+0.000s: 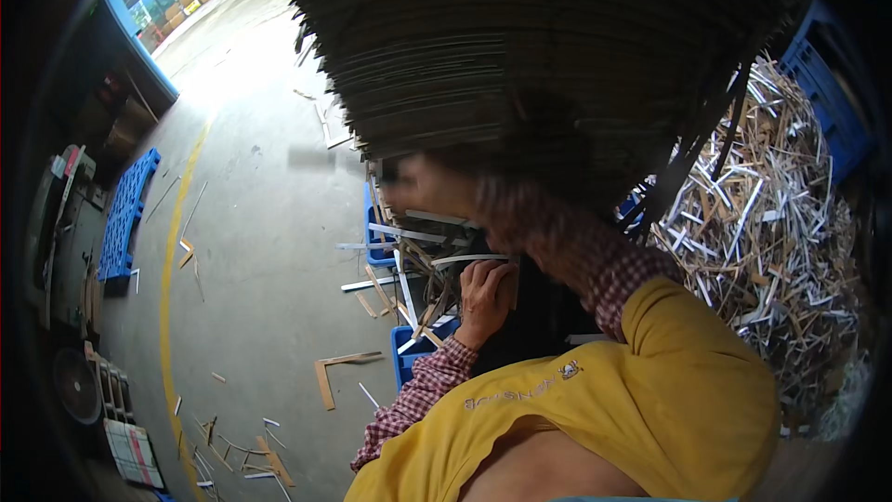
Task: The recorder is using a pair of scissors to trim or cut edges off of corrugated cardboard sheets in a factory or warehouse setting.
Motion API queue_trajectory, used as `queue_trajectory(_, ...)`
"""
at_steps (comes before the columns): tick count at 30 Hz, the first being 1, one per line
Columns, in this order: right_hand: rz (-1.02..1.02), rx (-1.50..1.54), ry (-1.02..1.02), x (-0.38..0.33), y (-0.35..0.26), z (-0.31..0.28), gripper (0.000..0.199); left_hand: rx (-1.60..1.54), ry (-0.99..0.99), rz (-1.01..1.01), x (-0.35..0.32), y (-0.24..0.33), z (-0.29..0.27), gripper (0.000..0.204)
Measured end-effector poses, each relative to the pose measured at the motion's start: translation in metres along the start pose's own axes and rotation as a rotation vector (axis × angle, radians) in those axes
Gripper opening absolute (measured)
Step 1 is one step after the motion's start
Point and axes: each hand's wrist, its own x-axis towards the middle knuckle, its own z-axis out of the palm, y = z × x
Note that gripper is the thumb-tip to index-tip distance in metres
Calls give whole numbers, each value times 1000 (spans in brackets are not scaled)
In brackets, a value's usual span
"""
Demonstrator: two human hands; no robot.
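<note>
My left hand (485, 300) is closed, its fingers curled over the edge of a brown cardboard piece (510, 286) low in front of me. A curved pale strip (460, 259) lies just beyond its knuckles. Smeared by motion, my right hand (429, 188) is farther out, at the near left corner of a tall dark stack of cardboard sheets (418, 65). In line with that hand, to its left, is a blurred grey blocky tool (312, 160). The hand looks closed on it, but the grip is indistinct. Shadow hides the stack's lower part.
Cardboard and white offcuts heap up at the right beside a blue pallet (822, 84). More strips (400, 265) spill over blue plastic (405, 353) near my left hand. On the grey floor lie scattered scraps (325, 381), a yellow line (172, 270) and another blue pallet (130, 214).
</note>
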Motion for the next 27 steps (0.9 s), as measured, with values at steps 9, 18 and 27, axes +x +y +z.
queue_trajectory(9, 293, 136, 174, -29, 34, -120, 40, -160, 296, -27, 62, -2, -14, 20)
queue_trajectory(18, 428, 470, 207, -15, 18, -136, 43, -386, 298, 18, 205, -4, -44, 36)
queue_trajectory(27, 205, 60, 299, -44, 20, -51, 32, -250, 265, -179, 177, -13, -35, 27)
